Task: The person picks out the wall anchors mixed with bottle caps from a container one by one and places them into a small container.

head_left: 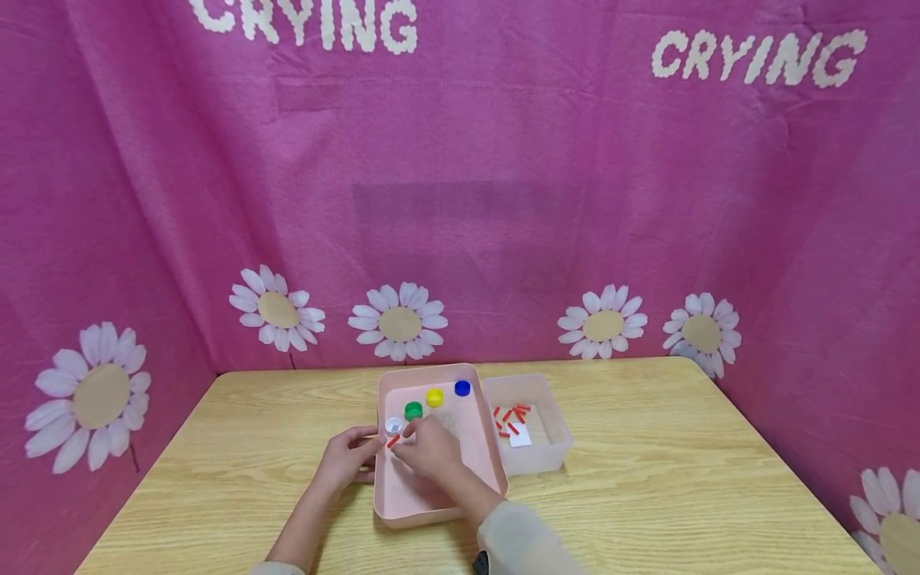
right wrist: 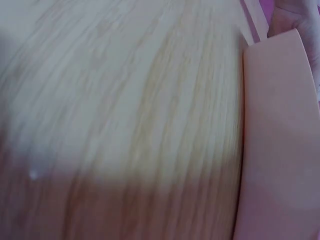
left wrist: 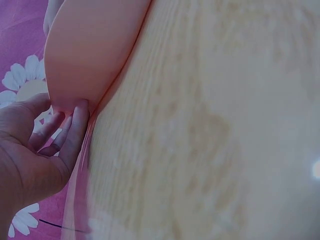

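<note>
A pink tray stands on the wooden table. My left hand grips its left side, thumb at the rim; in the left wrist view the fingers of this left hand lie against the outer wall. Over the tray, my right hand pinches a short red stick at its fingertips, close to the left wall. Just beyond the stick sits a white bottle cap with something small in it. A green cap, a yellow cap and a blue cap line up diagonally behind.
Against the tray's right side stands a translucent plastic box. Several red sticks and a white square piece lie in it. A purple flowered cloth hangs behind the wooden table.
</note>
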`<state>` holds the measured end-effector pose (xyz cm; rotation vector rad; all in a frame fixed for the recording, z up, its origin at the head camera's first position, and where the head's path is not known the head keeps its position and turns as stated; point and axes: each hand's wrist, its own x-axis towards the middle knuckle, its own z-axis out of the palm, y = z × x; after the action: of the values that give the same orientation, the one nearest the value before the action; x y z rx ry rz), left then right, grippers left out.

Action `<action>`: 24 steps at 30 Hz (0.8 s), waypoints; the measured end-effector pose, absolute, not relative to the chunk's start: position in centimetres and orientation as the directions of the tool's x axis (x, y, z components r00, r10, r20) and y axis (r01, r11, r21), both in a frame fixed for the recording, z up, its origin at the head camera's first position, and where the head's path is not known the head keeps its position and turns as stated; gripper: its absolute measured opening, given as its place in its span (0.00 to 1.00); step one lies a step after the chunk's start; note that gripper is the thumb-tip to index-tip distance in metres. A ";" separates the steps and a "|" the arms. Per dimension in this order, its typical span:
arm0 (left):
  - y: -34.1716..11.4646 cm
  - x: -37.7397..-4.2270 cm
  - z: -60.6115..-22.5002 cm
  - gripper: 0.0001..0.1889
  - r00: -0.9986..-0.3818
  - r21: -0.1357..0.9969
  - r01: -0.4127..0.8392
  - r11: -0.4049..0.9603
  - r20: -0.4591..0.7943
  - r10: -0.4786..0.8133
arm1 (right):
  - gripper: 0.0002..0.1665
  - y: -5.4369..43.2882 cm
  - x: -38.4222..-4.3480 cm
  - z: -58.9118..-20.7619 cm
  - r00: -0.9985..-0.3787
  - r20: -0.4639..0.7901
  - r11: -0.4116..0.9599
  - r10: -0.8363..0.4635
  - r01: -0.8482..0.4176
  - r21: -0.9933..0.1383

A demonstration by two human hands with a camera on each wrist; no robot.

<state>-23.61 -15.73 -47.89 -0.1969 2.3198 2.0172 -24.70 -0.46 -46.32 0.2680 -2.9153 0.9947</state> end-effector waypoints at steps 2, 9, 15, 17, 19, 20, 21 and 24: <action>-15.7 -23.6 -47.9 0.20 -0.990 0.982 -0.135 0.134 -0.128 -0.054 | 0.14 -0.8 -24.6 -46.5 -0.985 0.103 0.789 -0.136 -0.171 -0.590; -15.7 -23.6 -47.9 0.20 -0.990 0.982 -0.133 0.137 -0.126 -0.058 | 0.15 -1.5 -24.4 -46.6 -0.989 0.114 0.808 -0.092 -0.141 -0.571; -15.8 -23.6 -47.9 0.20 -0.990 0.981 -0.133 0.138 -0.126 -0.060 | 0.17 -2.0 -24.7 -46.7 -0.995 0.084 0.818 -0.061 -0.098 -0.566; -15.8 -23.6 -47.8 0.20 -0.990 0.981 -0.135 0.142 -0.128 -0.061 | 0.18 -2.1 -24.8 -46.7 -0.996 0.071 0.818 -0.051 -0.082 -0.570; -15.8 -23.6 -47.8 0.20 -0.990 0.981 -0.138 0.138 -0.131 -0.059 | 0.18 -2.1 -24.8 -46.8 -0.997 0.066 0.818 -0.042 -0.072 -0.570; -15.8 -23.6 -47.8 0.20 -0.989 0.981 -0.139 0.138 -0.132 -0.059 | 0.18 -2.1 -24.9 -46.8 -0.997 0.065 0.818 -0.038 -0.069 -0.570; -15.7 -23.6 -47.8 0.20 -0.989 0.981 -0.139 0.136 -0.132 -0.059 | 0.18 -2.2 -24.9 -46.8 -0.997 0.065 0.819 -0.034 -0.065 -0.570; -15.7 -23.6 -47.8 0.20 -0.990 0.982 -0.136 0.130 -0.130 -0.058 | 0.19 -2.3 -25.0 -47.0 -0.997 0.071 0.821 -0.030 -0.065 -0.568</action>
<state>-23.58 -15.73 -47.76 -0.2000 2.3158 2.0243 -24.97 -2.27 -46.98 0.0769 -2.9412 0.9207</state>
